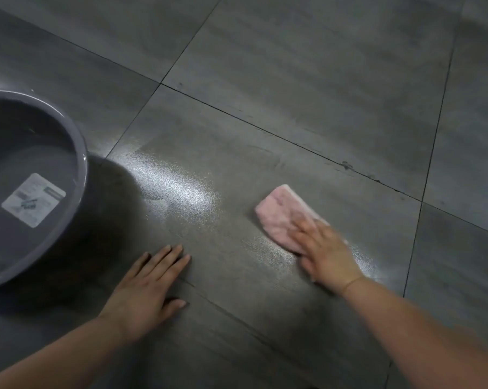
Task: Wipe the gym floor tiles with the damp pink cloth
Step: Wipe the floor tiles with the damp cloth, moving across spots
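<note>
The right hand (325, 248) lies flat on the near end of the pink cloth (282, 213), fingers stretched out and pressing it onto the floor (307, 80); it pinches nothing. The hand is blurred, so the single fingers are hard to make out. The cloth is folded into a thick pad and lies on the grey tile in the middle of the view, its far end sticking out beyond the fingertips and pointing toward a dark joint line (293, 143) that runs slantwise across the floor. That joint stays clear of the cloth.

The left hand (146, 293) rests palm down on the same tile, nearer the person, fingers spread a little and the thumb held out to the side. It holds nothing and is well apart from the cloth.

Between the two hands and beyond the left one the tile shines with a wet, grainy sheen (181, 189); another wet patch shows just beside the right wrist.

At the left edge of the view a round grey basin (81, 153) stands on the floor, with a pale label (33, 200) at its bottom. Its shadow falls on the tile toward the left hand.
</note>
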